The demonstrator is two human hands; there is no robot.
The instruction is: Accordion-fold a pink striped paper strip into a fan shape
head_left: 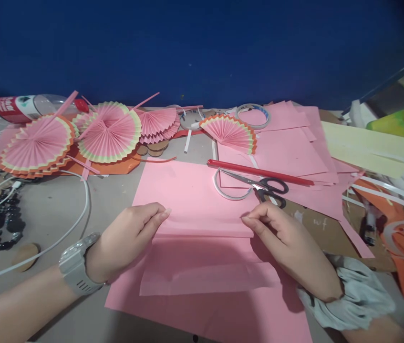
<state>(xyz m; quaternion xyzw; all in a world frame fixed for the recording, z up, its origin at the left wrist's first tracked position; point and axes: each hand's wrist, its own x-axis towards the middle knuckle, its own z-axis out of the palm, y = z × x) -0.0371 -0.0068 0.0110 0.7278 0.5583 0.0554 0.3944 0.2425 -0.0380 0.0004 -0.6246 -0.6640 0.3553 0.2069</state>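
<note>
Between my two hands lies the folded pink sheet (202, 230), its long axis running left to right across my front, the folded band nearly level from one set of fingers to the other. One end points toward my left side, the other toward my right; nearer to me than my fingers, shaded pink paper spreads out to a pale, loose edge. Beyond my fingers more pink paper (180, 190) carries on, though I can't tell exactly where one sheet stops and the next begins. My left hand (128, 238) comes in from the lower left, back upward, thumb and forefinger pinching the band near its left end, a grey watch (80, 264) on that wrist. My right hand (287, 243) angles in from the lower right, thumb and bent forefinger nipping the right end, a pale scrunchie (352, 295) around the wrist. Just beyond my right fingers, black-handled scissors (253, 182) overlap a tape roll (235, 197), with a red stick (259, 172) slanting close behind. Farther off, past my left fingers, pleated paper fans (108, 131) sit above the surface (112, 190).
</note>
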